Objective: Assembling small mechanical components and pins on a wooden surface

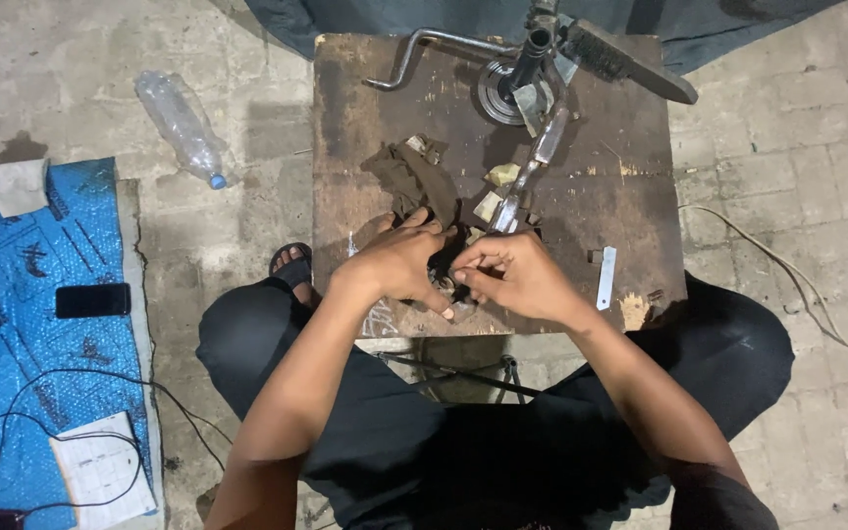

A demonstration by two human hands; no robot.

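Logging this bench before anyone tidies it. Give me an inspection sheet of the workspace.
Surface: worn, stained wooden bench top, paint flecks and scratches.
Job's things: small dark part pinched between both hands; too small to identify.
Clutter: dark rag, bent metal rod, wire brush, round metal fitting, flat metal strip, pale scraps.
Grippers: left hand and right hand meet at the bench's near edge, fingers closed on the part.
Cables: black cable looping over the blue mat; pale cord on the floor at right.
Surroundings: paved floor, plastic bottle, blue mat, phone, paper sheet.
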